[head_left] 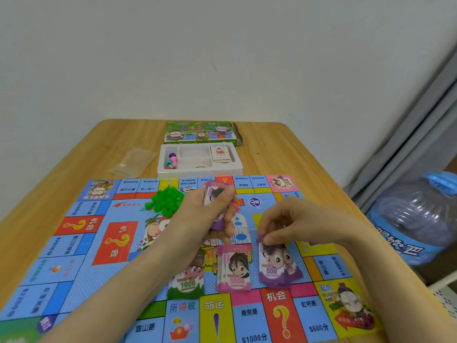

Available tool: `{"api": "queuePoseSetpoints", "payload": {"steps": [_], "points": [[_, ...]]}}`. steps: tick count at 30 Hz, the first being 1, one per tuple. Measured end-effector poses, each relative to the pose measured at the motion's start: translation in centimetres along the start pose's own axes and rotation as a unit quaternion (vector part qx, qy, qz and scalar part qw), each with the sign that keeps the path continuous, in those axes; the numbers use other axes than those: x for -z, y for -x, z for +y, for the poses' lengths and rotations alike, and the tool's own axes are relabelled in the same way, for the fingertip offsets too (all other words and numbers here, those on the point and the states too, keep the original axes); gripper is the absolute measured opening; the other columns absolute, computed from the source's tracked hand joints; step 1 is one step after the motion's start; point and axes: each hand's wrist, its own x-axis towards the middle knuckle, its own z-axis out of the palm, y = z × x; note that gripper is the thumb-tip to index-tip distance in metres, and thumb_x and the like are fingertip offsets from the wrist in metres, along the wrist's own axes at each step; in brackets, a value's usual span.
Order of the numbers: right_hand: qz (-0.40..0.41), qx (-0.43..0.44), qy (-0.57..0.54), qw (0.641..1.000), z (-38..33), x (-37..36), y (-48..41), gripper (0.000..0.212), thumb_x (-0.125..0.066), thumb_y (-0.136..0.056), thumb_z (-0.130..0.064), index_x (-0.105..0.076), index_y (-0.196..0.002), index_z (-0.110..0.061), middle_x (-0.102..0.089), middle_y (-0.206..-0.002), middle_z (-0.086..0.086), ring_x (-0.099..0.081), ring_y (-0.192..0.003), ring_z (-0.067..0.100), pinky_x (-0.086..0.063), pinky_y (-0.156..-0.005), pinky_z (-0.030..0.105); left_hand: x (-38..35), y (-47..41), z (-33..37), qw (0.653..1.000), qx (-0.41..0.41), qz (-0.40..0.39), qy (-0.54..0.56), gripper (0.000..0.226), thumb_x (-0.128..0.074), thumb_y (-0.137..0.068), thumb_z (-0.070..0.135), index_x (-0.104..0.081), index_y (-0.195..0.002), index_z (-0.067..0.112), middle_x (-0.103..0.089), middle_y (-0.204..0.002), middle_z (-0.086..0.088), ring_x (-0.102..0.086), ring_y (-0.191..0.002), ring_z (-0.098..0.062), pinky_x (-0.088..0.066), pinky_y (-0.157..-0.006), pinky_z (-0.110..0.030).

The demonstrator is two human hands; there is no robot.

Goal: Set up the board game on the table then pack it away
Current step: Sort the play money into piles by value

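Wooden table (284,149) under game board (86,268). Gripping a banknote bundle (215,193) in left hand (210,216), above board centre; pinching top note of purple 500 pile (273,267) with right hand (286,224). Alongside, pink 5000 pile (235,269), green 1000 pile (187,284); farther, green houses (165,201), white tray (200,172).

The game board (99,243) is lying beneath the left hand (205,219) and right hand (284,224), carrying three piles: the 500 pile (272,268) pinched by the right hand, the 5000 pile (236,268) just left of it, the 1000 pile (187,284) partly under the left forearm. A stack of notes (215,191) is sitting in the left hand, a heap of house pieces (167,200) just left of it. Beyond both hands the tray (200,172) is lying off the board, the box (197,133) behind it.
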Motion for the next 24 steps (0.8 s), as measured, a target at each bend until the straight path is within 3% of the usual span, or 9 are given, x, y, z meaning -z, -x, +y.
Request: {"api": "queuePoseSetpoints", "payload": {"steps": [4,10,19,24], "points": [[-0.011,0.007,0.020,1.000,0.3,-0.2,-0.4,0.008,-0.068,-0.085,-0.018,-0.066,-0.081,-0.024,-0.065,-0.069,-0.010,-0.059,-0.064,-0.001,-0.042,-0.059,0.012,0.0,0.0,0.0,1.000,-0.001,0.000,0.000,0.024,-0.053,-0.090,0.028,-0.055,-0.081,0.006,-0.050,-0.052,0.000,-0.050,-0.039,-0.011,-0.044,-0.036,-0.021],[0.002,0.006,0.062,0.998,0.9,-0.5,-0.9,0.010,-0.073,-0.082,-0.021,-0.065,-0.080,-0.026,-0.058,-0.063,-0.011,-0.051,-0.056,-0.002,-0.040,-0.058,0.018,0.0,0.0,0.0,1.000,0.001,-0.001,-0.001,0.024,-0.053,-0.090,0.027,-0.055,-0.082,0.005,-0.050,-0.052,0.000,-0.050,-0.039,-0.011,-0.044,-0.037,-0.021],[0.048,0.006,0.083,0.995,0.7,-0.6,-0.8,0.020,-0.078,-0.076,-0.028,-0.064,-0.088,-0.021,-0.057,-0.074,-0.005,-0.047,-0.058,0.000,-0.040,-0.057,0.018,0.1,0.0,0.0,1.000,0.004,-0.002,-0.001,0.024,-0.054,-0.088,0.029,-0.056,-0.081,0.006,-0.051,-0.052,0.000,-0.050,-0.039,-0.011,-0.045,-0.037,-0.021],[0.052,-0.018,0.104,0.993,0.5,-0.5,-0.5,0.032,-0.082,-0.068,-0.037,-0.063,-0.090,-0.024,-0.057,-0.088,-0.009,-0.049,-0.068,-0.002,-0.044,-0.065,0.020,0.1,0.0,0.0,1.000,0.011,-0.008,0.007,0.024,-0.052,-0.089,0.030,-0.055,-0.083,0.006,-0.051,-0.052,0.001,-0.051,-0.039,-0.011,-0.045,-0.037,-0.021]]}}
